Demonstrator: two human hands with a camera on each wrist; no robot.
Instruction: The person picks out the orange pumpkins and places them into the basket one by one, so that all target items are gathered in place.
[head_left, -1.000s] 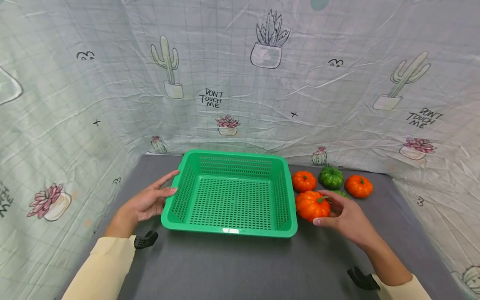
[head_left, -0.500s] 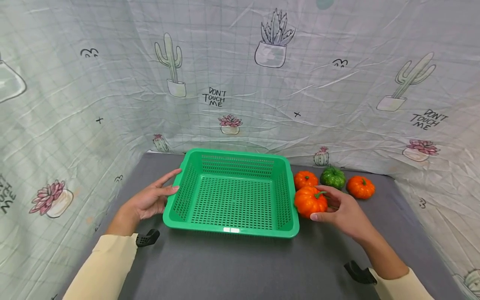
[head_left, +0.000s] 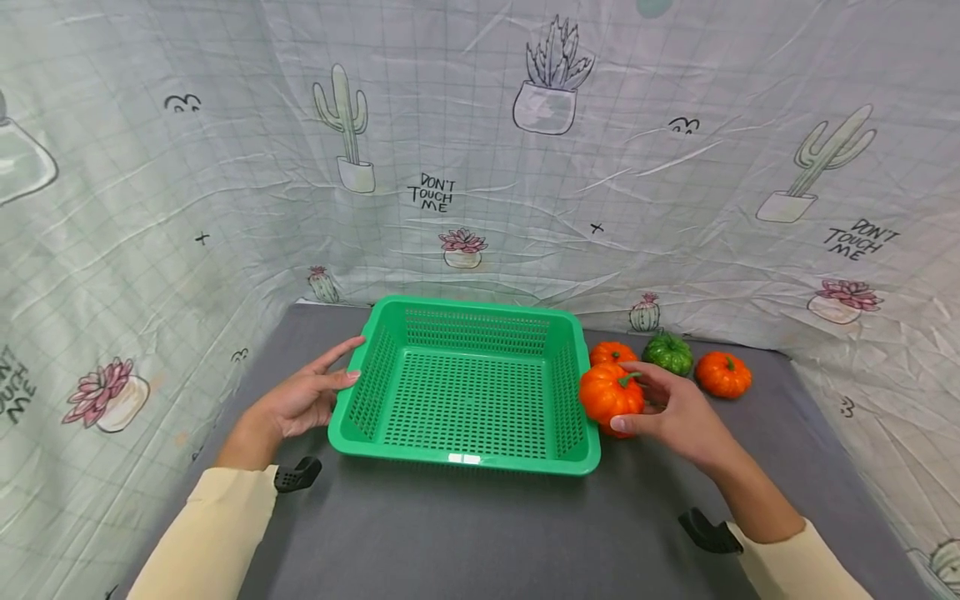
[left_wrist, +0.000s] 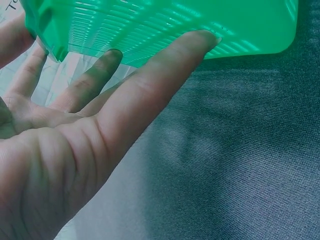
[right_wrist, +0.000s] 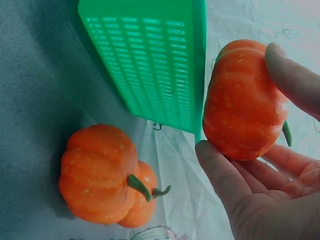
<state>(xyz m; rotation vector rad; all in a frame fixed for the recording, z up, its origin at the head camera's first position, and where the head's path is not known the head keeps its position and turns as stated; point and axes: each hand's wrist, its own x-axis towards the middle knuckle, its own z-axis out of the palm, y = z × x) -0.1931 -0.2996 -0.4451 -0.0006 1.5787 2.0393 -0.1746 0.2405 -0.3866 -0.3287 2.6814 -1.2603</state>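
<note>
My right hand (head_left: 684,417) holds an orange pumpkin (head_left: 609,393) with a green stem, raised beside the green basket's right rim. In the right wrist view, thumb and fingers pinch this pumpkin (right_wrist: 245,102) from two sides. Two more orange pumpkins lie on the table below it; the nearer pumpkin (right_wrist: 100,175) partly covers the farther one (right_wrist: 142,200). The green basket (head_left: 465,461) is a rectangular perforated tub with nothing inside. At its left side, my left hand (head_left: 303,398) rests with extended fingers; in the left wrist view, the thumb (left_wrist: 160,85) lies against the basket wall (left_wrist: 250,25).
A green pumpkin (head_left: 668,353) and another orange pumpkin (head_left: 723,374) stand at the back right of the grey table (head_left: 465,542). A hanging cloth (head_left: 480,150) printed with cacti encloses the back and sides.
My right hand has lifted the orange pumpkin and carried it left to the basket's right rim, exposing part of one beneath. My left hand keeps its place at the basket. The head view shifts slightly.
</note>
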